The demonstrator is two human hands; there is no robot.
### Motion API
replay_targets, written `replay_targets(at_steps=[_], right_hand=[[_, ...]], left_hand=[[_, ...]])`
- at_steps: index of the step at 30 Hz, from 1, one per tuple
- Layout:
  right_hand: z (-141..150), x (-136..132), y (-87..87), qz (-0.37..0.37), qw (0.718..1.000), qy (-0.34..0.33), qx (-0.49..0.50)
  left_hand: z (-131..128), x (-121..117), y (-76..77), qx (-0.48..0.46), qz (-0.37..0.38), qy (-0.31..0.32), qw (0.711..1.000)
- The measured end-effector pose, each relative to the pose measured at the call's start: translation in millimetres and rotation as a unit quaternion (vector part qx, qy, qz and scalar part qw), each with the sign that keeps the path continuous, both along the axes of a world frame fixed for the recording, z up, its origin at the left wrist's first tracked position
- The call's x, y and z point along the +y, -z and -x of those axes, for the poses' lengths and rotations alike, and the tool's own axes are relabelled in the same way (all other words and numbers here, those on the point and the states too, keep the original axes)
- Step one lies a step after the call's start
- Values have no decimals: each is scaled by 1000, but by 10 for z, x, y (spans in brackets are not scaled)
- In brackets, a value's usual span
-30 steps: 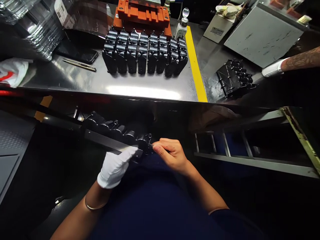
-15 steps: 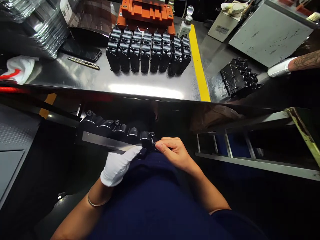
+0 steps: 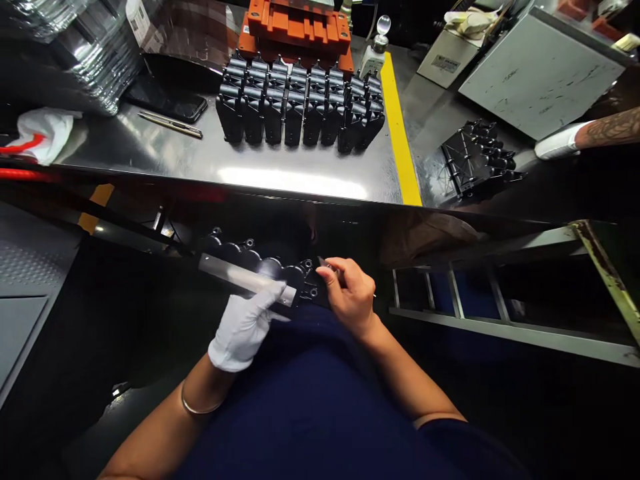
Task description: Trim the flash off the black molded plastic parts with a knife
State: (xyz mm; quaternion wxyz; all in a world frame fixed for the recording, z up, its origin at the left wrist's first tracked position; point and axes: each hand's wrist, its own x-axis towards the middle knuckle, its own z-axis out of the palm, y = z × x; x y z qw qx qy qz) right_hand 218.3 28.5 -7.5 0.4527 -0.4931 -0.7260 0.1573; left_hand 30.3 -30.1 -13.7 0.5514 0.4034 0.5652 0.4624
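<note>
My left hand (image 3: 241, 330), in a white glove, grips a black moulded plastic part (image 3: 293, 277) by its near right end. The part has a scalloped row of round forms, small ring lugs and a flat silvery strip (image 3: 235, 275) along its near face. Close to the part's right end, my bare right hand (image 3: 353, 293) is closed around a small pointed tool (image 3: 323, 262). Its dark tip sticks out past the thumb; the rest is mostly hidden in the fingers. A narrow gap separates that tip from the lugs.
On the metal bench (image 3: 165, 157) stands a row of similar black parts (image 3: 295, 110), before an orange fixture (image 3: 300, 30). A pen (image 3: 170, 125), phone (image 3: 167, 100) and pump bottle (image 3: 373, 60) lie or stand nearby. Right of the yellow tape (image 3: 401, 133), a co-worker's gloved hand (image 3: 557, 141) rests near another black part (image 3: 477, 160).
The black part has been turned, and its left end has swung right and closer in. My right hand has risen slightly away from the part's end, and the tool's tip now shows.
</note>
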Motion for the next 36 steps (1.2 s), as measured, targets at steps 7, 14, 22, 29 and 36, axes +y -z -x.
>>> replay_targets(at_steps=[7, 14, 22, 29, 36], right_hand=[[-84, 22, -154, 53, 987, -144, -56], [-33, -53, -145, 61, 987, -121, -86], [15, -91, -118, 87, 987, -96, -98], [-124, -39, -218, 163, 958, -194, -135], [-444, 168, -561, 194, 803, -492, -276]], left_hand=[[29, -13, 45, 72, -71, 36, 994], [30, -30, 31, 107, -121, 48, 986], [-23, -38, 2, 133, -125, 29, 983], [-74, 42, -292, 26, 64, -18, 997], [-126, 159, -383, -190, 200, 8, 961]])
